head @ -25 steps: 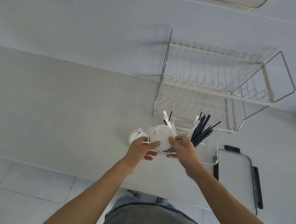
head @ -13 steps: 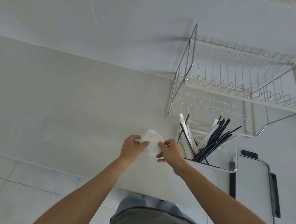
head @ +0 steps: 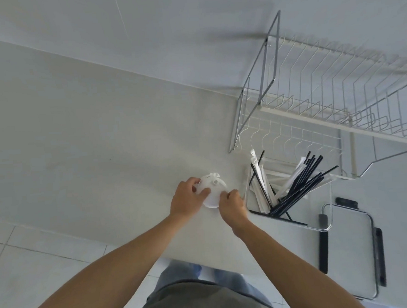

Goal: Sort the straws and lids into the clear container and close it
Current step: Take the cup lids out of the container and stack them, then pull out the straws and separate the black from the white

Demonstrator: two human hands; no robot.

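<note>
Both hands meet over the pale tabletop (head: 82, 142), each pinching one side of a small stack of white lids (head: 211, 191): the left hand (head: 185, 197) has its thumb laid across the top of the stack, and the right hand (head: 232, 205) closes its fingertips on the near right edge. The lids sit low over the tabletop; whether they touch it cannot be told.

A wire dish rack (head: 325, 103) fills the far right side, standing against the wall, its tiers bare of dishes.

Nearer, at the right edge, the container's clear flat lid (head: 346, 247) lies on the tabletop with a dark latch strip (head: 323, 249) along its left side and another on its right.

Between the rack and that flat lid stands the clear container (head: 326, 208), open at the top, just right of the right hand. It holds the straws. A bundle of black straws (head: 299, 186) leans toward the far right, tips sticking out well past the rim. White paper-wrapped straws (head: 259, 181) stand at the left end, and more of them lean right under the black ones. One black straw (head: 261, 186) stands steeply among the wrapped ones at the left.
</note>
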